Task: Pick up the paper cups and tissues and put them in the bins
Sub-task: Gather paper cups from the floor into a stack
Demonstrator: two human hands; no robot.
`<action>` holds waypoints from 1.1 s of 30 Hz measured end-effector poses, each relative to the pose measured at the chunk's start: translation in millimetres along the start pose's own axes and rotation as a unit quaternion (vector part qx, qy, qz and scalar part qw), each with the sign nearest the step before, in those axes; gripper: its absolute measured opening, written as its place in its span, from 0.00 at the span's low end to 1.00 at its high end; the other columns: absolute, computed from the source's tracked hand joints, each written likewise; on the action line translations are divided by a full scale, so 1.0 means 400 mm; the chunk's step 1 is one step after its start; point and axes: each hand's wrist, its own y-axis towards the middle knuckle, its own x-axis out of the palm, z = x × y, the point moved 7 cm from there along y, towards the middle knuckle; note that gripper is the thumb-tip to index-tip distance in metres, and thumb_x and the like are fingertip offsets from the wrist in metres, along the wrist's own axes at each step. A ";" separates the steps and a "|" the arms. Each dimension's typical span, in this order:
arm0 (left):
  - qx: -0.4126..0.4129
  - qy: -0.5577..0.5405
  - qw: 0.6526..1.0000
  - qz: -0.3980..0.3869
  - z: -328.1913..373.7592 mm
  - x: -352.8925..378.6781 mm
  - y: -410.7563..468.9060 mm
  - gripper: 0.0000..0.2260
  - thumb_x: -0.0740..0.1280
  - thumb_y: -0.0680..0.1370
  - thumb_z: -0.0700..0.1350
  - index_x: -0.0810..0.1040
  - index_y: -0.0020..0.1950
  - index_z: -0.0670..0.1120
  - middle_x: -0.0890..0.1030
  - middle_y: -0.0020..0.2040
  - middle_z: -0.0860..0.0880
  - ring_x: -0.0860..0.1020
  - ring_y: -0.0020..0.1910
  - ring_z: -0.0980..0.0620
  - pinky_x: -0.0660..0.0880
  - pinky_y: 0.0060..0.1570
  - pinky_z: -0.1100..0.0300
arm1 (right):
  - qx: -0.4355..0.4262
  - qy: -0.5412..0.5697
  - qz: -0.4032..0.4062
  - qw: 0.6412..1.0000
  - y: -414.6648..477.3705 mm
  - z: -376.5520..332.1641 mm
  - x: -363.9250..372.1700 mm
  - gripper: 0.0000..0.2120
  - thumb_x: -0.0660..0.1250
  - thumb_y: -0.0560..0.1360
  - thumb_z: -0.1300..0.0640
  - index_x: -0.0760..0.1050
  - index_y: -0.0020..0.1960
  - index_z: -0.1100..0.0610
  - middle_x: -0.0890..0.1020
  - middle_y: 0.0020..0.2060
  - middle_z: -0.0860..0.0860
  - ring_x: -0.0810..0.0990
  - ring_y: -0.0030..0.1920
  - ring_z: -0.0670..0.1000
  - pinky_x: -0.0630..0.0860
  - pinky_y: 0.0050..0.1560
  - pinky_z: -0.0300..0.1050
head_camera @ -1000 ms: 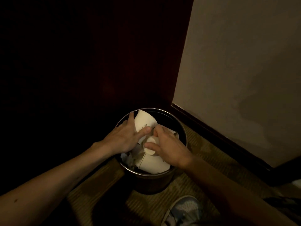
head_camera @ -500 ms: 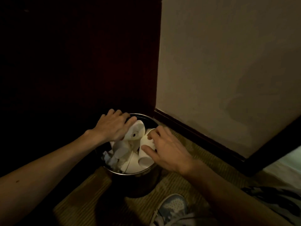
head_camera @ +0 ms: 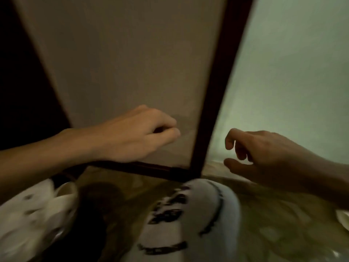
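In the head view, which is much blurred, we see the left hand (head_camera: 136,135) in the air before the beige wall (head_camera: 122,63), its fingers loosely curled under, the thumb near the forefinger, with nothing in it. The right hand (head_camera: 264,154) hangs well apart from it, on the other side of a dark upright strip (head_camera: 217,91); its fingers are bent softly, the thumb is apart, and it holds nothing. The white paper cups (head_camera: 37,210) lie low at the left, under the left forearm; we cannot make out a bin around them. On the patterned carpet (head_camera: 273,214) is a white thing with dark marks (head_camera: 188,214), too blurred to name
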 end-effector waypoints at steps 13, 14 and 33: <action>0.197 -0.005 0.914 -0.353 0.613 1.029 0.488 0.16 0.59 0.82 0.55 0.76 0.39 0.49 0.78 0.34 0.53 0.76 0.33 0.58 0.74 0.38 0.55 | 0.374 0.220 -0.078 0.898 -0.767 0.680 0.548 0.20 0.66 0.74 0.39 0.59 0.59 0.39 0.74 0.42 0.39 0.74 0.41 0.38 0.68 0.37 0.34; 0.196 0.001 0.905 -0.377 0.631 1.106 0.486 0.15 0.59 0.81 0.57 0.76 0.41 0.50 0.78 0.36 0.54 0.77 0.35 0.58 0.75 0.38 0.54 | 0.393 0.229 -0.082 0.887 -0.803 0.707 0.600 0.20 0.66 0.74 0.39 0.61 0.60 0.41 0.73 0.43 0.38 0.73 0.42 0.37 0.66 0.37 0.33; 0.193 0.158 0.884 -0.395 0.684 1.620 0.376 0.33 0.67 0.73 0.66 0.61 0.71 0.52 0.76 0.63 0.47 0.77 0.58 0.45 0.73 0.54 0.48 | 0.495 0.326 -0.038 0.805 -0.954 0.783 1.013 0.24 0.60 0.80 0.46 0.63 0.74 0.48 0.70 0.68 0.52 0.66 0.67 0.55 0.65 0.66 0.53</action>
